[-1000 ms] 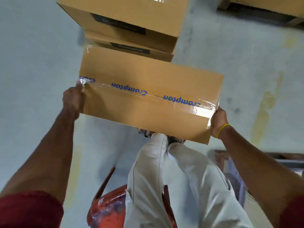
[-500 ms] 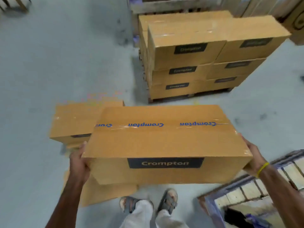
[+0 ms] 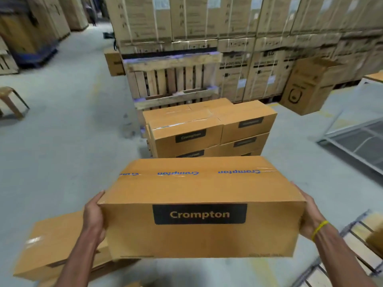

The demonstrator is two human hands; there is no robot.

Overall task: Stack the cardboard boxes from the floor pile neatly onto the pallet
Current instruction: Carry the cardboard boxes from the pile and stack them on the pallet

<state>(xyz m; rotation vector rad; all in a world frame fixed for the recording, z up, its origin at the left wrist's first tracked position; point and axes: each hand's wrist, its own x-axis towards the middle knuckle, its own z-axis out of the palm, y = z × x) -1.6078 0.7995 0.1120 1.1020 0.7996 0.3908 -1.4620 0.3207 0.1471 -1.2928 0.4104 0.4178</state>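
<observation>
A sealed box (image 3: 199,191) labelled "Crompton" is held level between the left grip (image 3: 94,216) and the right grip (image 3: 310,216), one clasping each end. Beyond it stands a stack of matching boxes (image 3: 207,129) on the grey floor (image 3: 62,152). A loose carton (image 3: 51,245) lies beside the left forearm.

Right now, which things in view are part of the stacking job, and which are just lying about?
Job: carried box, gripped by left hand and right hand; stacked boxes ahead; floor-pile box.
Lying about: stool; upright wooden pallet; tall cartons; metal frame.
</observation>
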